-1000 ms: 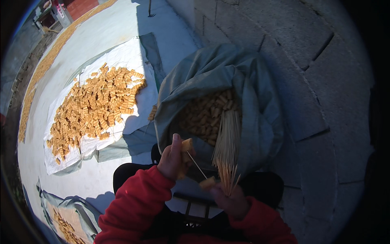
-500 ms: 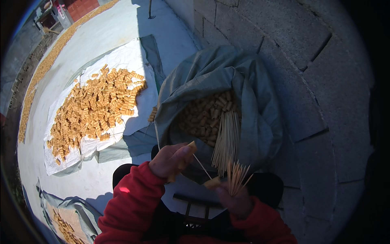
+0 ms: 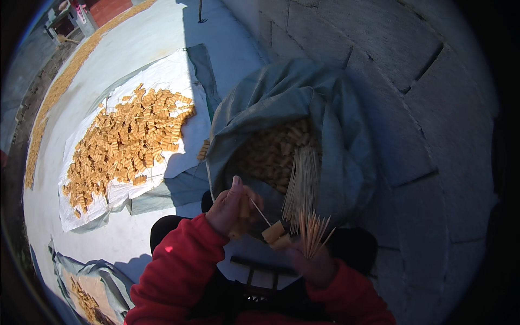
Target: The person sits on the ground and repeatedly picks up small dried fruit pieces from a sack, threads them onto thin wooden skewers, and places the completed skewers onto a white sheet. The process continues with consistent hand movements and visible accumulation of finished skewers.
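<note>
My left hand (image 3: 234,207) pinches a small tan piece on the end of a thin wooden skewer (image 3: 260,212). That skewer runs down to two tan cubes (image 3: 276,235) held at the fingertips of my right hand (image 3: 313,264). A fan of spare skewers (image 3: 313,234) also sticks up out of my right fist. Both sleeves are red. Just beyond my hands a grey sack (image 3: 330,130) gapes open, filled with tan cubes (image 3: 273,154), and a long bundle of skewers (image 3: 303,181) rests inside it.
A white sheet (image 3: 184,81) on the pale ground at left carries a heap of skewered tan cubes (image 3: 127,143). Another sack with cubes (image 3: 86,295) lies at lower left. A grey block wall (image 3: 411,81) rises on the right. A dark stool frame (image 3: 254,273) is under my arms.
My left hand has dropped from beside the sack's mouth and closed toward my right hand, bringing its piece onto the skewer. The right hand has stayed nearly still.
</note>
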### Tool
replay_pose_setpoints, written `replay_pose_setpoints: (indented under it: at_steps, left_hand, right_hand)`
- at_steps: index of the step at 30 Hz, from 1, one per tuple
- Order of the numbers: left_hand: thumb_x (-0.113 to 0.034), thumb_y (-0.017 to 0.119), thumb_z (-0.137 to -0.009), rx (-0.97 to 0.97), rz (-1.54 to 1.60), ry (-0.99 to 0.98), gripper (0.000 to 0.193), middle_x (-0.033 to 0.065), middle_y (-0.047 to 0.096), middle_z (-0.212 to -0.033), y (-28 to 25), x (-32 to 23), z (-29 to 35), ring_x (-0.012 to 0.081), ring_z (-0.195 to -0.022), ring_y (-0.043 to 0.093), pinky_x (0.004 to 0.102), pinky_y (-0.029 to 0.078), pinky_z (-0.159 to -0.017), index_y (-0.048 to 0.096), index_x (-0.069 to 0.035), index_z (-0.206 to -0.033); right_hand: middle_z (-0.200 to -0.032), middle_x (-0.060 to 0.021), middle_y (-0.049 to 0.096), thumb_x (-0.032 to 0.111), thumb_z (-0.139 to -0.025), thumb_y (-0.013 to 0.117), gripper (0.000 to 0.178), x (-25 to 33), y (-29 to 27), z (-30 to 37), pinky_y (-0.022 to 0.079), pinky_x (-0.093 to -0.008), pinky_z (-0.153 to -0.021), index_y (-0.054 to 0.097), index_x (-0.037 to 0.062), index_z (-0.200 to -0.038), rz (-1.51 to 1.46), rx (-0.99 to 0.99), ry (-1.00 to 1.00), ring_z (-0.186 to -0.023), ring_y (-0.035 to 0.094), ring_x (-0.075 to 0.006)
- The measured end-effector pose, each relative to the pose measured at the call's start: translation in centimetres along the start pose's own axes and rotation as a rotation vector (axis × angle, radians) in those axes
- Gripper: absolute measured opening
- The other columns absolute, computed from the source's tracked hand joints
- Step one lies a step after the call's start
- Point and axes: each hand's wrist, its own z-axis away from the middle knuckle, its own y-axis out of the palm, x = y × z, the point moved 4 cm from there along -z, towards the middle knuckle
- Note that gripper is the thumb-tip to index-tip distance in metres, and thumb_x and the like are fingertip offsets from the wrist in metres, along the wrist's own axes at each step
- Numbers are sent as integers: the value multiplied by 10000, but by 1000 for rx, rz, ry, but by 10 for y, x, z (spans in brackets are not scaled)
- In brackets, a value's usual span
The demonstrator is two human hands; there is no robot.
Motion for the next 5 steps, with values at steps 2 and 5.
replay_pose_setpoints:
  at_steps: [2, 5]
  left_hand:
    - [-516, 182, -956, 46, -166, 66, 612, 87, 549, -732, -11, -2, 0, 135, -561, 470, 256, 410, -561, 497, -55, -706]
    - [-539, 184, -946, 128, -357, 163, 624, 87, 549, -727, -16, -11, 3, 141, -558, 478, 259, 424, -578, 507, -64, -703]
  right_hand:
    - [-787, -24, 589, 82, -881, 521, 125, 1, 6, 2, 453, -269, -647, 609, 34, -957, -95, 56, 129, -729, 558, -120]
    - [-882, -48, 597, 98, -880, 537, 153, 5, 12, 2, 444, -265, -746, 610, 38, -1000, -189, 119, 192, -836, 563, -130]
